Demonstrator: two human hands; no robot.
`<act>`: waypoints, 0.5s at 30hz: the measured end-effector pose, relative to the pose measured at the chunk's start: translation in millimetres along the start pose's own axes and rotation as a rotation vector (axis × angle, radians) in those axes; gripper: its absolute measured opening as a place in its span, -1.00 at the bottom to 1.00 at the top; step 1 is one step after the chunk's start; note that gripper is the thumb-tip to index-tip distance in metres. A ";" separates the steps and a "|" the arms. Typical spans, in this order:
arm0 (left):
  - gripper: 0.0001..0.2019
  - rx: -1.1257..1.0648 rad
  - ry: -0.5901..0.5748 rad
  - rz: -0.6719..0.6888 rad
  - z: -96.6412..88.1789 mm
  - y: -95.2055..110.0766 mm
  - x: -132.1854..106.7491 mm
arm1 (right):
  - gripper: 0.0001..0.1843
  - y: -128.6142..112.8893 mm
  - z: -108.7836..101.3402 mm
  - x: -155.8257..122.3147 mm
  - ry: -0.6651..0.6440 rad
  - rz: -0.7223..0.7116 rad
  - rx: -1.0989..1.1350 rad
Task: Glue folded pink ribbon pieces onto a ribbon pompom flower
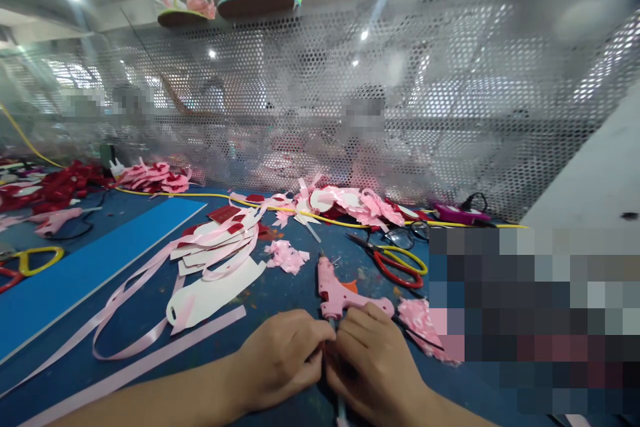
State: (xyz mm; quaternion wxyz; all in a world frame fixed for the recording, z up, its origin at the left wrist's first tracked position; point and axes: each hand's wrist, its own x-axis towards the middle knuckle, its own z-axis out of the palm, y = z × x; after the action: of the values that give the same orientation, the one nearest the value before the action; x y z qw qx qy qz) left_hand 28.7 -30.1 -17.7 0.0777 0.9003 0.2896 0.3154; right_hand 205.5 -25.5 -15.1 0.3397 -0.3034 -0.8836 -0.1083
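Observation:
My left hand (287, 357) and my right hand (375, 363) meet at the front of the blue table, fingers closed in pinches. Something small and dark between them is mostly hidden by the fingers. Just beyond lies a pink hot glue gun (334, 290) with an orange trigger. A pale glue stick (341, 408) shows below the hands, in line with the gun. Past my left hand are white card cut-outs (215, 293) with pink ribbon (133, 349) looped over them. A crumpled pink piece (287, 257) sits beyond the gun's left side.
Red-and-yellow scissors (400, 267) lie at right, near a pink ruffled piece (417, 323). A yellow cord (320, 217) crosses behind heaped pink and white pieces (345, 203). A blue board (100, 267) lies left. Perforated screening (310, 93) stands at the back. The right side is blurred out.

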 end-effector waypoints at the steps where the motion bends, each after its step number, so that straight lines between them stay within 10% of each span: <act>1: -0.76 0.007 -0.007 0.012 -0.3 0.0 -0.1 | -0.80 -0.1 0.7 -0.4 0.009 -0.005 -0.008; 7: -0.81 -0.008 -0.034 0.006 -0.4 -1.3 0.7 | -0.80 -0.1 1.2 -0.3 0.023 0.002 -0.016; 15: -0.71 -0.434 0.090 -0.435 -3.7 1.1 9.2 | -0.75 4.6 -11.8 4.8 -0.130 0.262 0.169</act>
State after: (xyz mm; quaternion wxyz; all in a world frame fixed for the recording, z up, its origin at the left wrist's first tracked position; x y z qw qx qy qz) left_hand 32.8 -25.9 -9.6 0.3210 0.7646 0.4047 0.3854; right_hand 211.9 -24.3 -3.2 0.3173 -0.3926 -0.8627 0.0313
